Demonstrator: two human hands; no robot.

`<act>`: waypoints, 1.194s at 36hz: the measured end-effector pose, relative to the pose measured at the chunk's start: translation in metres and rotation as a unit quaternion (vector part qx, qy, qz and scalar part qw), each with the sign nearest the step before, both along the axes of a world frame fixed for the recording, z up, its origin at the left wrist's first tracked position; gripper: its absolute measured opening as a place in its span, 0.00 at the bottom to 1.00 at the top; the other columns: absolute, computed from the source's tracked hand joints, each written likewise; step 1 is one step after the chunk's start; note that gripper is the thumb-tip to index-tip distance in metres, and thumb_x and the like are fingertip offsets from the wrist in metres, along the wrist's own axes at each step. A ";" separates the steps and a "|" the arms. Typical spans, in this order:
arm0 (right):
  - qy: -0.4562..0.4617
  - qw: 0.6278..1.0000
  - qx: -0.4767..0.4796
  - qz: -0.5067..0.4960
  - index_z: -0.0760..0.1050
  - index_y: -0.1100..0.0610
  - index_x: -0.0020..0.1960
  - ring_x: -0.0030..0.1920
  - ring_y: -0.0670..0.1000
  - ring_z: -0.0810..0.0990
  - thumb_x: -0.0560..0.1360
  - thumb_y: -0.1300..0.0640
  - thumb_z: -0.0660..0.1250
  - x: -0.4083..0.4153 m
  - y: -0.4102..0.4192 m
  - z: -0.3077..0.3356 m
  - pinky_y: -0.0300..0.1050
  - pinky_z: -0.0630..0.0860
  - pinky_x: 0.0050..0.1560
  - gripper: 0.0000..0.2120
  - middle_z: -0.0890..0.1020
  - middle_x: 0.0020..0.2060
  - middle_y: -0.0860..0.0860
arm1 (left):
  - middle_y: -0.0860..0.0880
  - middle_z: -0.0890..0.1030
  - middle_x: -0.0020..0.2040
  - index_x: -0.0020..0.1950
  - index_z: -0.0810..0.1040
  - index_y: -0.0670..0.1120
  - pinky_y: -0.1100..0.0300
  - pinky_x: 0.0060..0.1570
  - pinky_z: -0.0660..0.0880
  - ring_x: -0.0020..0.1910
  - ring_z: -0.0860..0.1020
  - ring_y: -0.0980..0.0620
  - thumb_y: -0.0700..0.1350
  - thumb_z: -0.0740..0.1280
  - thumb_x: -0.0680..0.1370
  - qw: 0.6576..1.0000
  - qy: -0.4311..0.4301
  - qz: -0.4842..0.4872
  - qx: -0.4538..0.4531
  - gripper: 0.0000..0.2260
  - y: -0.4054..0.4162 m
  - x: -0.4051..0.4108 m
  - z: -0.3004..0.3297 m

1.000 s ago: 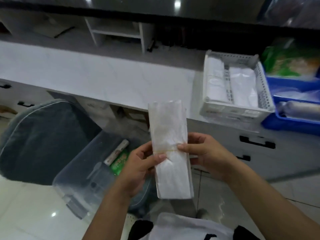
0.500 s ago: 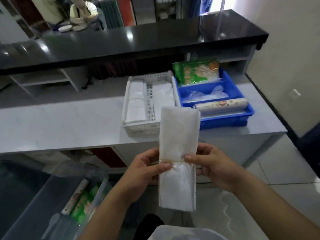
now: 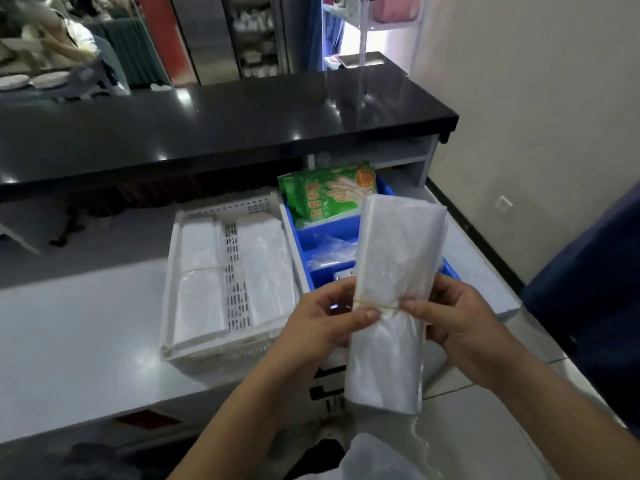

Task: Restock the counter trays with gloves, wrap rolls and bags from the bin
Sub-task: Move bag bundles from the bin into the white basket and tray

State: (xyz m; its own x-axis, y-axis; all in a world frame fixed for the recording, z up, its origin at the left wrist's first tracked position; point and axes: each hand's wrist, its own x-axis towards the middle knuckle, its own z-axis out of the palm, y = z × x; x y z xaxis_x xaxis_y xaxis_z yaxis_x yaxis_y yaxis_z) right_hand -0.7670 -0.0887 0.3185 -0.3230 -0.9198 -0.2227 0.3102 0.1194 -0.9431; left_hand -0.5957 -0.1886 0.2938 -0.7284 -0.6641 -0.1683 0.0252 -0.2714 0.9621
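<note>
One banded bundle of clear bags [image 3: 391, 306] held upright, long axis near vertical | pinched at rubber band [image 3: 375, 305] by left hand [image 3: 322, 327] and right hand [image 3: 453, 317], both closed on it | poised over blue tray [image 3: 330, 233], white tray [image 3: 169, 327] just left, nearer left hand | glove pack [image 3: 325, 197] behind.

Bright, soft blur, glare on black countertop [image 3: 242, 123]

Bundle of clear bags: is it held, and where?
Yes. Both hands hold the bundle of clear bags upright at its rubber band: left hand and right hand pinch either side.
</note>
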 end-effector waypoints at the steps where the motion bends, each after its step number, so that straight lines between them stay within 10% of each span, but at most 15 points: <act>1: 0.010 1.000 0.006 -0.002 0.79 0.61 0.57 0.51 0.60 0.84 0.66 0.62 0.72 -0.004 -0.008 0.002 0.57 0.82 0.50 0.20 0.85 0.51 0.59 | 0.36 0.82 0.54 0.59 0.83 0.52 0.54 0.42 0.80 0.46 0.82 0.47 0.40 0.75 0.70 1.000 0.005 0.001 0.004 0.18 -0.008 -0.005 0.000; 9: 0.055 0.996 0.027 -0.064 0.80 0.57 0.57 0.52 0.58 0.84 0.66 0.57 0.73 -0.045 -0.053 -0.010 0.53 0.83 0.45 0.20 0.84 0.54 0.58 | 0.45 0.85 0.51 0.58 0.83 0.51 0.54 0.47 0.82 0.50 0.84 0.48 0.44 0.69 0.78 1.000 0.004 -0.019 0.019 0.10 -0.081 -0.034 -0.011; 16: 0.229 0.969 -0.001 -0.093 0.79 0.49 0.56 0.52 0.48 0.84 0.66 0.54 0.74 -0.113 -0.088 0.010 0.38 0.81 0.44 0.18 0.85 0.52 0.47 | 0.56 0.78 0.60 0.63 0.76 0.61 0.75 0.39 0.73 0.54 0.77 0.60 0.53 0.69 0.77 0.947 -0.249 -0.035 -0.200 0.14 -0.136 -0.041 -0.033; 20: 0.453 0.891 -0.018 -0.039 0.77 0.46 0.51 0.47 0.42 0.82 0.73 0.60 0.71 -0.140 -0.120 0.027 0.33 0.77 0.45 0.12 0.84 0.45 0.42 | 0.53 0.67 0.75 0.75 0.63 0.59 0.57 0.68 0.67 0.72 0.67 0.51 0.60 0.64 0.77 0.856 -0.359 -0.171 -0.330 0.27 -0.143 -0.068 -0.035; 24: 0.605 0.795 -0.024 0.021 0.69 0.45 0.47 0.38 0.50 0.74 0.74 0.61 0.68 -0.153 -0.159 0.030 0.42 0.68 0.37 0.12 0.74 0.37 0.37 | 0.48 0.67 0.76 0.77 0.63 0.53 0.43 0.70 0.64 0.74 0.64 0.43 0.59 0.59 0.79 0.795 -0.428 -0.153 -0.403 0.27 -0.149 -0.117 -0.032; 28: 0.674 0.731 -0.012 0.104 0.73 0.48 0.56 0.35 0.42 0.72 0.76 0.56 0.67 -0.165 -0.194 0.016 0.36 0.63 0.34 0.10 0.75 0.40 0.42 | 0.46 0.64 0.77 0.77 0.61 0.52 0.38 0.69 0.59 0.74 0.62 0.39 0.62 0.53 0.79 0.776 -0.505 -0.161 -0.343 0.28 -0.166 -0.160 -0.047; 34: 0.729 0.656 -0.005 0.194 0.67 0.42 0.60 0.43 0.58 0.80 0.77 0.52 0.60 -0.168 -0.243 -0.010 0.52 0.78 0.44 0.13 0.83 0.50 0.53 | 0.46 0.58 0.80 0.80 0.55 0.54 0.41 0.73 0.58 0.76 0.60 0.39 0.68 0.49 0.78 0.790 -0.538 -0.198 -0.216 0.33 -0.179 -0.184 -0.076; 43: 0.730 0.626 -0.037 0.271 0.71 0.47 0.60 0.44 0.59 0.79 0.76 0.56 0.61 -0.151 -0.276 -0.037 0.51 0.76 0.42 0.13 0.83 0.49 0.55 | 0.44 0.65 0.77 0.78 0.61 0.54 0.36 0.69 0.61 0.72 0.66 0.37 0.74 0.44 0.73 0.764 -0.587 -0.195 -0.185 0.39 -0.169 -0.190 -0.073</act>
State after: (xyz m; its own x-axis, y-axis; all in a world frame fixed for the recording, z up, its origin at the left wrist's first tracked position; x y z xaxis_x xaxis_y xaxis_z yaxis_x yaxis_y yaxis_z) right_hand -0.9179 -0.3650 0.2816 0.2312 -0.9729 -0.0046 -0.9565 -0.2264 -0.1839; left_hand -0.7856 -0.3574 0.2206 -0.3740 -0.5959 -0.7107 -0.9272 0.2570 0.2724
